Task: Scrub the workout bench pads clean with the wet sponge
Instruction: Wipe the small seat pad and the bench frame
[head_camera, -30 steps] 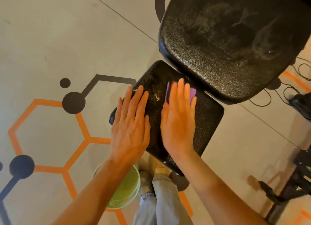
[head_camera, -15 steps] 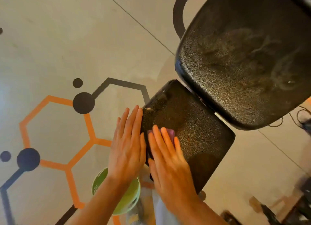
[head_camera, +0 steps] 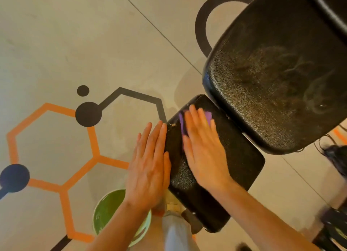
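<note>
Head view, looking down. Right hand (head_camera: 204,153) flat, fingers straight, pressing purple sponge (head_camera: 208,116) onto small black textured vinyl seat pad (head_camera: 242,162), near pad's far left corner; sponge mostly hidden under fingers. Left hand (head_camera: 150,166) flat, fingers straight and together, resting against pad's left edge, holding nothing. Larger black back pad (head_camera: 272,85) beyond, dull smears on surface. Green bucket (head_camera: 105,213) on floor beneath left wrist. Grey floor (head_camera: 56,44) with orange hexagon lines.
</note>
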Available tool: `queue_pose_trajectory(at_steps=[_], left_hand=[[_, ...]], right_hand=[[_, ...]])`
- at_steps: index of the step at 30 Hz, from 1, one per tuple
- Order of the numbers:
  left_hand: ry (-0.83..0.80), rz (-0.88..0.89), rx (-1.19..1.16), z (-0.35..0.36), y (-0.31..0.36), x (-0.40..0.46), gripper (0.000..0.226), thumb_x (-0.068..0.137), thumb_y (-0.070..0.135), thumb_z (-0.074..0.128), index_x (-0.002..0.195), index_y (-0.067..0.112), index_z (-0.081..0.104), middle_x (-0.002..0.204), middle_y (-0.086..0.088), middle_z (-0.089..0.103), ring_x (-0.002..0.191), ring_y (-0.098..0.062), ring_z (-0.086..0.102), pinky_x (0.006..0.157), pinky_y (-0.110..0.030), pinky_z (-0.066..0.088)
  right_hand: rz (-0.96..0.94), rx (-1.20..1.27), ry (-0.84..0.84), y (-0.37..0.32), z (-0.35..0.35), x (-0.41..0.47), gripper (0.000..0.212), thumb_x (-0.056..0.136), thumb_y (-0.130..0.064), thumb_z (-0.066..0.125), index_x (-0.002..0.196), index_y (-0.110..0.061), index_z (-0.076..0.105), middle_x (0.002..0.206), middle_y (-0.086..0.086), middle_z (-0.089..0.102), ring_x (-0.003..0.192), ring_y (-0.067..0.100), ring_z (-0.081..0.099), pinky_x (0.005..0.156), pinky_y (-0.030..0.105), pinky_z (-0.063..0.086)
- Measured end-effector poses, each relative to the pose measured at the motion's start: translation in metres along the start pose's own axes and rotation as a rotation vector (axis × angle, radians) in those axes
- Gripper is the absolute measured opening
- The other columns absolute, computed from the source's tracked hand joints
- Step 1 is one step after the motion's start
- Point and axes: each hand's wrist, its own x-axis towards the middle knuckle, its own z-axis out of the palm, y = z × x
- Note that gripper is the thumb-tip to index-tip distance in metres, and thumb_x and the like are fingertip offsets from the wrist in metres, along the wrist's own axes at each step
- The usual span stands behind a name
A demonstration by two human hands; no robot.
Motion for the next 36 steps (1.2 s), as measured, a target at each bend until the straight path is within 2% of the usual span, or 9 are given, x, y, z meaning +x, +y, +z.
queue_pose_trajectory(at_steps=[4, 10, 15, 19, 21, 26, 30, 33, 36], left_hand=[[-0.008, -0.016, -0.017, 0.003, -0.001, 0.001, 0.055, 0.101, 0.027, 0.029, 0.153, 0.01, 0.026, 0.157, -0.009, 0.032, 0.151, -0.024, 0.014, 0.124, -0.037, 0.006], [0.029, -0.167, -0.244, 0.001, -0.006, -0.011, 0.057, 0.104, 0.033, 0.02, 0.156, 0.013, 0.012, 0.165, -0.002, 0.01, 0.153, -0.012, -0.001, 0.124, -0.031, 0.0], [0.041, -0.323, -0.373, 0.006, -0.005, -0.024, 0.058, 0.102, 0.039, 0.019, 0.157, 0.022, 0.006, 0.164, 0.004, 0.012, 0.15, -0.001, -0.004, 0.124, -0.031, 0.004], [0.036, -0.345, -0.466, 0.006, -0.007, -0.023, 0.053, 0.103, 0.036, 0.02, 0.155, 0.025, 0.013, 0.162, 0.01, 0.013, 0.149, 0.003, -0.003, 0.124, -0.035, 0.01], [0.026, -0.337, -0.459, 0.006, -0.009, -0.023, 0.054, 0.102, 0.041, 0.017, 0.154, 0.029, 0.011, 0.161, 0.015, 0.012, 0.149, 0.004, -0.004, 0.124, -0.028, 0.005], [0.03, -0.36, -0.481, 0.007, -0.007, -0.021, 0.057, 0.098, 0.044, 0.018, 0.153, 0.031, 0.011, 0.156, 0.02, 0.008, 0.146, 0.009, -0.005, 0.119, -0.017, -0.003], [0.04, -0.362, -0.486, 0.009, -0.006, -0.023, 0.055, 0.1, 0.045, 0.017, 0.151, 0.039, -0.001, 0.156, 0.023, 0.004, 0.145, 0.011, -0.007, 0.116, -0.01, -0.007], [0.064, -0.332, -0.451, 0.012, -0.007, -0.023, 0.057, 0.101, 0.04, 0.023, 0.152, 0.035, 0.0, 0.154, 0.021, 0.002, 0.145, 0.012, -0.009, 0.116, -0.009, -0.009], [0.104, -0.315, -0.455, 0.015, -0.008, -0.021, 0.059, 0.1, 0.035, 0.028, 0.154, 0.028, 0.006, 0.155, 0.017, 0.007, 0.147, 0.009, -0.005, 0.118, -0.012, -0.006]], right_hand=[[0.327, 0.059, 0.126, -0.012, 0.004, 0.035, 0.054, 0.102, -0.024, 0.022, 0.154, -0.011, 0.015, 0.162, 0.009, 0.012, 0.15, 0.02, 0.003, 0.123, 0.045, 0.011], [-0.034, 0.049, -0.121, -0.026, 0.001, -0.036, 0.055, 0.102, -0.032, 0.023, 0.153, -0.024, 0.002, 0.162, -0.006, 0.001, 0.15, 0.01, -0.004, 0.122, 0.031, -0.003], [0.391, 0.033, 0.085, -0.015, 0.007, 0.028, 0.053, 0.104, -0.028, 0.018, 0.155, -0.016, 0.005, 0.163, 0.001, 0.003, 0.15, 0.015, -0.003, 0.123, 0.045, 0.009], [0.074, 0.223, -0.112, -0.073, 0.004, -0.037, 0.053, 0.103, -0.04, 0.016, 0.148, -0.044, -0.011, 0.158, -0.025, -0.012, 0.148, 0.002, -0.01, 0.121, 0.027, -0.008], [-0.06, 0.16, -0.151, -0.051, -0.001, -0.033, 0.055, 0.103, -0.038, 0.02, 0.148, -0.044, -0.01, 0.158, -0.024, -0.01, 0.148, 0.002, -0.007, 0.119, 0.023, -0.01], [0.33, 0.078, 0.052, 0.004, 0.003, 0.053, 0.052, 0.104, -0.035, 0.016, 0.154, -0.023, 0.004, 0.162, -0.007, 0.001, 0.149, 0.007, -0.006, 0.123, 0.042, 0.003], [0.098, 0.18, -0.14, -0.046, 0.004, -0.016, 0.052, 0.105, -0.035, 0.015, 0.148, -0.043, -0.012, 0.16, -0.019, -0.011, 0.147, 0.002, -0.013, 0.121, 0.027, -0.011], [-0.056, 0.053, -0.171, -0.026, -0.003, -0.012, 0.05, 0.104, -0.039, 0.012, 0.15, -0.037, -0.007, 0.161, -0.017, -0.009, 0.148, 0.004, -0.011, 0.119, 0.024, -0.012], [0.147, -0.034, -0.012, 0.009, -0.002, 0.058, 0.051, 0.102, -0.036, 0.014, 0.152, -0.023, 0.014, 0.162, -0.003, 0.011, 0.15, 0.011, -0.003, 0.123, 0.035, -0.005]])
